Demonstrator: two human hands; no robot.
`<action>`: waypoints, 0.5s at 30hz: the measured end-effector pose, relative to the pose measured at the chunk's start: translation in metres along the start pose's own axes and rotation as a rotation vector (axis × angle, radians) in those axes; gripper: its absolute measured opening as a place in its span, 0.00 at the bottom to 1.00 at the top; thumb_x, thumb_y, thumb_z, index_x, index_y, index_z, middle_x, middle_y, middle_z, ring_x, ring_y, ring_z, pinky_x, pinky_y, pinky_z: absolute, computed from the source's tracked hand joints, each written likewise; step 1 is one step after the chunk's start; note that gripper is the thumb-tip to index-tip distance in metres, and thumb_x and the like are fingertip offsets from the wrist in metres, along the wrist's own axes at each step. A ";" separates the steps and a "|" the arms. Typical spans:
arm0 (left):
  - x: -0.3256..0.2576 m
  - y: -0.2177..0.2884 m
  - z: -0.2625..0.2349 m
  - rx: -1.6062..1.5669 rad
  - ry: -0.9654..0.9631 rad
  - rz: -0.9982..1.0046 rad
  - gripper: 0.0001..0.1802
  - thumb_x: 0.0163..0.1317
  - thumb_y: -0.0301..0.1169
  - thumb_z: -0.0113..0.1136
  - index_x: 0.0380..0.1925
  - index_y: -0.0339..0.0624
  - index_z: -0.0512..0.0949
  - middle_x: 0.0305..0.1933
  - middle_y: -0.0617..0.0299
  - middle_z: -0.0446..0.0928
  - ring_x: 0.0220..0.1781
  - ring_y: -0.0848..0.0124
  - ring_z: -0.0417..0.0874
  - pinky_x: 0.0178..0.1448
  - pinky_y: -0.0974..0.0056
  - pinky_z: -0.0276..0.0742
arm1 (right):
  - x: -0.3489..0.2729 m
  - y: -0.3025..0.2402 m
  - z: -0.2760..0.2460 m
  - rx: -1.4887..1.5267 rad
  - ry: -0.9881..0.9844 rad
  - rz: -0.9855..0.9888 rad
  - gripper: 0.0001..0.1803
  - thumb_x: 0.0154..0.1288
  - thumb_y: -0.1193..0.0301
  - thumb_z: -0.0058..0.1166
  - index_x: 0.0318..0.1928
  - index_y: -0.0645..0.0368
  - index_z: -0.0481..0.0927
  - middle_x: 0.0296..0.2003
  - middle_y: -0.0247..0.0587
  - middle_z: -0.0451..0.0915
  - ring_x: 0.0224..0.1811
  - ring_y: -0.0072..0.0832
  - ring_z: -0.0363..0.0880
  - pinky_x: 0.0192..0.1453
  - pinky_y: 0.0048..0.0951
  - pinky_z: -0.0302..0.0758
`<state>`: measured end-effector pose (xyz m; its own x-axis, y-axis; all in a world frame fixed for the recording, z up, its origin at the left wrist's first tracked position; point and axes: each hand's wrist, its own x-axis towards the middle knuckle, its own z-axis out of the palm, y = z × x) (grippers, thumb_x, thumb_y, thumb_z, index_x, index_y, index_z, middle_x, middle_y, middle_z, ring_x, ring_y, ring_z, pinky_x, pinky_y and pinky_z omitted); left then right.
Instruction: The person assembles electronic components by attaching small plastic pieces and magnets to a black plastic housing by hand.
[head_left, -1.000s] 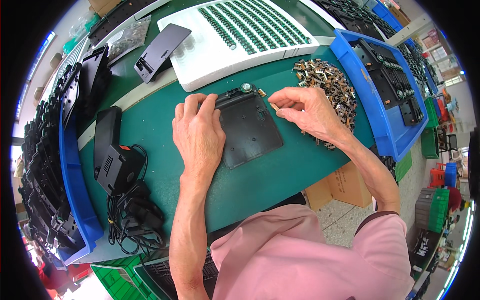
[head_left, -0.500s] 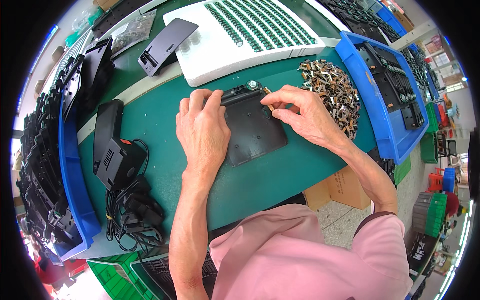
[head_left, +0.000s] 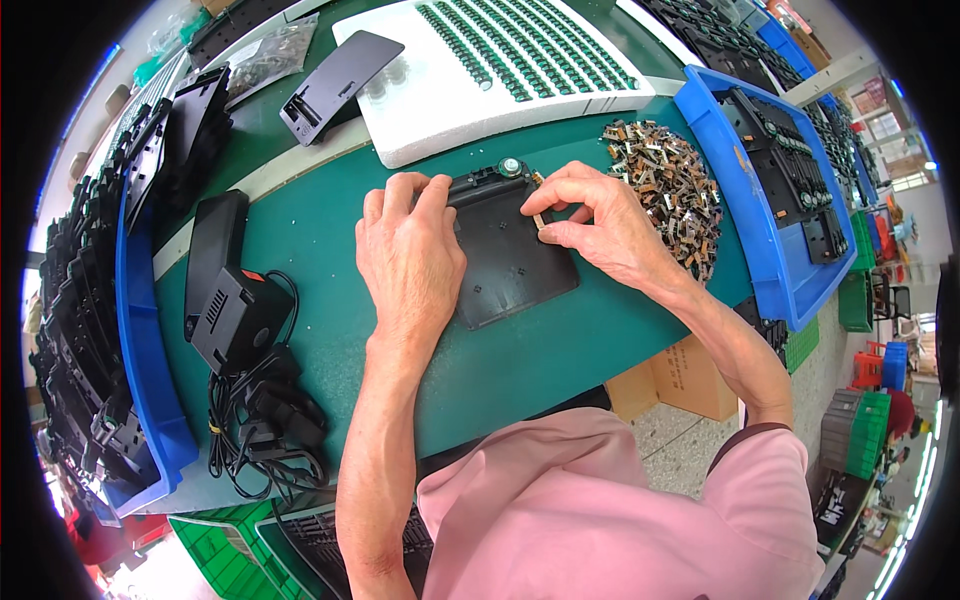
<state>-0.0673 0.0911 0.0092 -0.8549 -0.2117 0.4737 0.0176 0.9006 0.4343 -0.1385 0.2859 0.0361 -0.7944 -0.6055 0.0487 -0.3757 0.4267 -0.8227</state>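
A black plastic housing (head_left: 515, 265) lies flat on the green table in front of me, with a round silver-rimmed part (head_left: 511, 167) at its top edge. My left hand (head_left: 410, 235) is closed over its upper left edge, the fingers bent over the rim. At the opposite, upper right edge, my right hand (head_left: 605, 222) pinches a small light-coloured metal piece (head_left: 540, 221) between thumb and fingers. Whether that piece is seated in the housing or only touches it, I cannot tell. Just beyond my right hand is a heap of small metal-and-brown parts (head_left: 665, 190).
A white foam tray (head_left: 410, 140) with rows of small round parts stands at the back, a dark grey cover (head_left: 335, 85) leaning on it. Blue bins (head_left: 755, 235) of black housings flank the table. A black power adapter (head_left: 240, 320) with coiled cables sits left.
The view has shifted slightly. My right fingertips have shifted a little at the housing's edge, and the pinched small piece is turned more upright. My left hand keeps its hold.
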 end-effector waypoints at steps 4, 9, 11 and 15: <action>-0.001 0.000 0.000 -0.006 0.002 -0.005 0.14 0.58 0.24 0.62 0.45 0.41 0.83 0.46 0.59 0.78 0.47 0.59 0.77 0.50 0.56 0.75 | 0.002 0.002 0.000 -0.008 -0.001 0.029 0.12 0.54 0.81 0.63 0.41 0.59 0.86 0.44 0.35 0.78 0.38 0.22 0.78 0.42 0.23 0.77; 0.000 0.001 0.000 -0.004 0.001 -0.013 0.13 0.58 0.24 0.62 0.45 0.41 0.83 0.46 0.60 0.78 0.47 0.59 0.77 0.50 0.57 0.75 | 0.002 -0.004 -0.002 0.049 -0.005 0.119 0.12 0.53 0.81 0.64 0.41 0.60 0.87 0.38 0.33 0.80 0.35 0.19 0.78 0.40 0.21 0.76; -0.001 0.000 0.001 -0.014 0.003 -0.019 0.13 0.58 0.25 0.62 0.45 0.41 0.83 0.46 0.60 0.78 0.47 0.59 0.77 0.50 0.57 0.75 | 0.001 -0.001 -0.002 0.088 0.001 0.117 0.12 0.53 0.81 0.64 0.40 0.60 0.87 0.37 0.33 0.81 0.35 0.19 0.78 0.40 0.20 0.76; -0.001 -0.001 0.004 -0.026 0.020 -0.014 0.14 0.56 0.23 0.63 0.43 0.40 0.83 0.45 0.60 0.78 0.47 0.59 0.76 0.49 0.57 0.73 | 0.002 -0.004 -0.004 0.096 0.005 0.151 0.12 0.52 0.81 0.64 0.40 0.62 0.88 0.35 0.33 0.83 0.32 0.17 0.77 0.39 0.20 0.75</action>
<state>-0.0686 0.0920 0.0058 -0.8445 -0.2320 0.4827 0.0196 0.8873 0.4607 -0.1409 0.2856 0.0418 -0.8409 -0.5358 -0.0765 -0.2048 0.4458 -0.8714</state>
